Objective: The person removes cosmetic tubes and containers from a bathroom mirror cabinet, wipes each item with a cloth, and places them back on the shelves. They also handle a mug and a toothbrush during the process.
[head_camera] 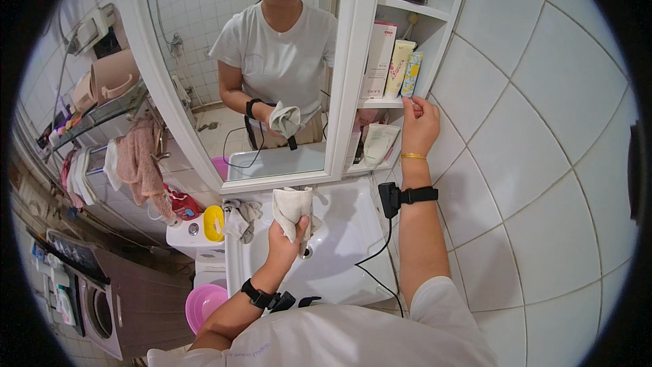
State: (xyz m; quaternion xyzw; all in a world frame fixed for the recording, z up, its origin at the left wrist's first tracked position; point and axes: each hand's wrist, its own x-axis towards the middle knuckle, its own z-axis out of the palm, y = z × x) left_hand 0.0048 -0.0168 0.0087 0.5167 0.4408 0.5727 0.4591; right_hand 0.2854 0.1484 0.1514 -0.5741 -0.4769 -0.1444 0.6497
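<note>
Over the white washbasin (351, 237), my left hand (284, 244) grips a folded off-white cloth (293, 209). My right hand (423, 122) is raised to the front edge of the white cabinet shelf (379, 104), its fingers curled at the right end. Just above those fingertips stands a small blue-and-yellow tube (412, 74); whether they touch it, or pinch anything, is unclear. Left of it on the same shelf are a cream tube (400, 69) and a tall white box (379, 61). One shelf lower, a pale tube (381, 143) leans among other items.
A framed mirror (275, 76) adjoins the shelves, and a tiled wall (509, 163) rises close on the right. A grey cloth (242, 219) lies on the basin's left rim, beside a yellow dish (214, 223). A black cable (374, 257) hangs from my right wristband.
</note>
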